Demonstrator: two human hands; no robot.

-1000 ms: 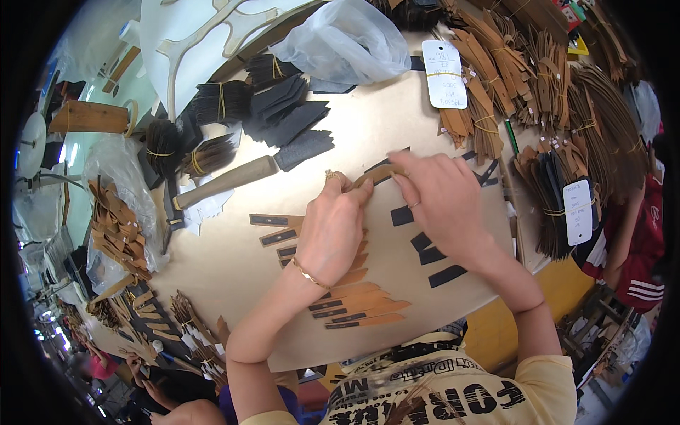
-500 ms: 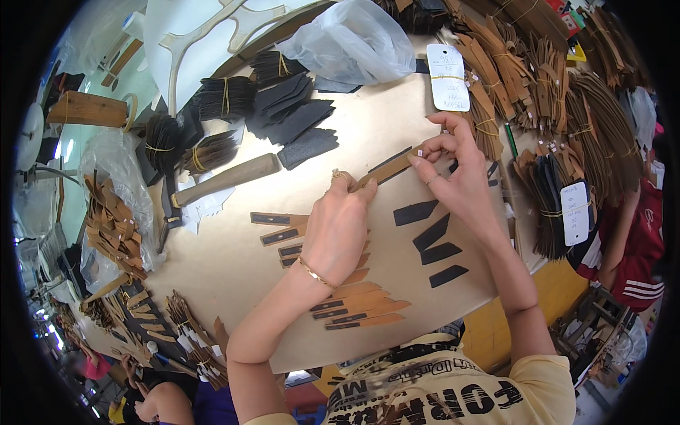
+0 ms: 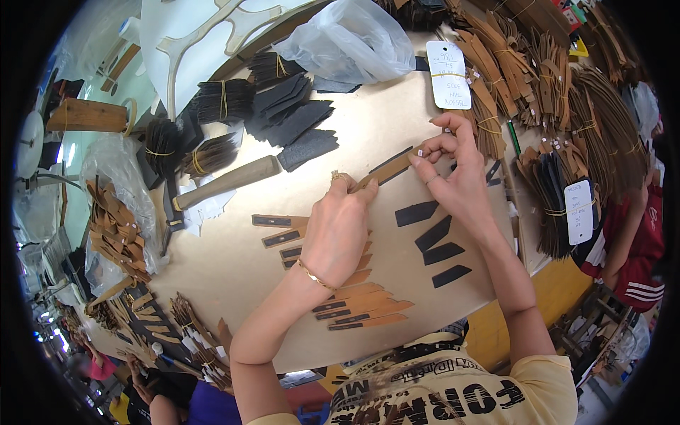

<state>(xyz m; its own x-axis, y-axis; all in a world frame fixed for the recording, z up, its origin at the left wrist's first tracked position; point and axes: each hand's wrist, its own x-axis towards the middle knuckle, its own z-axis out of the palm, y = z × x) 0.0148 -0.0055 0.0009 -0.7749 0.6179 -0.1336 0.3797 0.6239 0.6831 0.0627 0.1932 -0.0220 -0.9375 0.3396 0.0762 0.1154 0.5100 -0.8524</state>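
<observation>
A brown leather strip [image 3: 391,170] lies slantwise over the table, with a dark strip along its far edge. My left hand [image 3: 338,230] pinches its lower left end. The thumb and fingers of my right hand [image 3: 457,173] grip the other end, near a small white tag. Below my right hand, several black leather pieces [image 3: 433,234] lie spread out. Brown strips with black patches at their ends [image 3: 280,237] fan out under and beside my left hand, which partly hides them. More such strips [image 3: 365,306] lie nearer me.
A hammer [image 3: 230,183] with a wooden handle rests to the left. Bundled black pieces [image 3: 225,100] and a plastic bag [image 3: 347,39] are at the back. Banded brown strips [image 3: 496,67] with white cards [image 3: 448,74] line the right side. A co-worker's arm [image 3: 627,227] shows at far right.
Both hands keep hold of the brown strip in nearly the same place. The whole view has shifted very slightly. At lower left, another person's arm has moved.
</observation>
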